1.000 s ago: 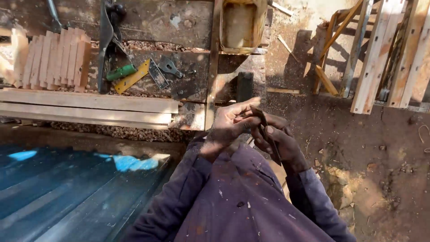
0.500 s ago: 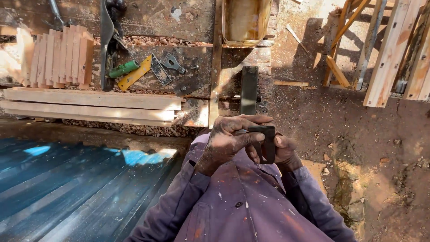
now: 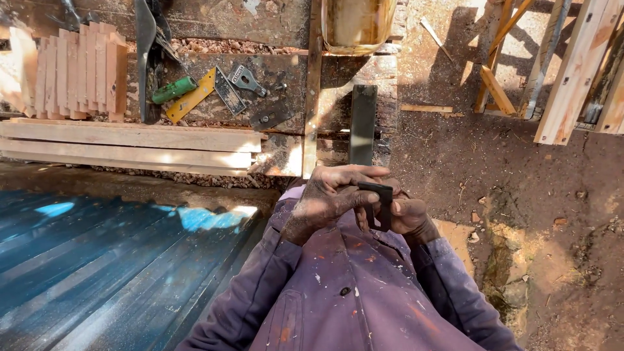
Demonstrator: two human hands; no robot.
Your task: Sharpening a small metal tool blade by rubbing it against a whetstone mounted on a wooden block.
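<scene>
Both hands meet close to my chest over a purple, paint-stained work jacket. My left hand (image 3: 331,198) curls over a small flat black rectangular piece (image 3: 379,203), fingers pressing on its top edge. My right hand (image 3: 409,216) grips the same black piece from below and behind, mostly hidden by the left hand. What the piece is exactly cannot be told. A long dark flat bar (image 3: 362,123) lies on the workbench just beyond the hands.
A wooden workbench (image 3: 286,71) holds a green-handled tool (image 3: 173,90), a yellow ruler-like strip (image 3: 192,95) and metal plates (image 3: 246,79). Stacked wooden blocks (image 3: 78,71) and long planks (image 3: 130,143) lie left. Blue corrugated sheet (image 3: 84,260) is lower left. Dirt ground and timber frames (image 3: 572,71) are right.
The view has shifted closer and slightly up. My hands rose a little, and the black piece, held low and edge-on before, now stands upright and visible between the fingers.
</scene>
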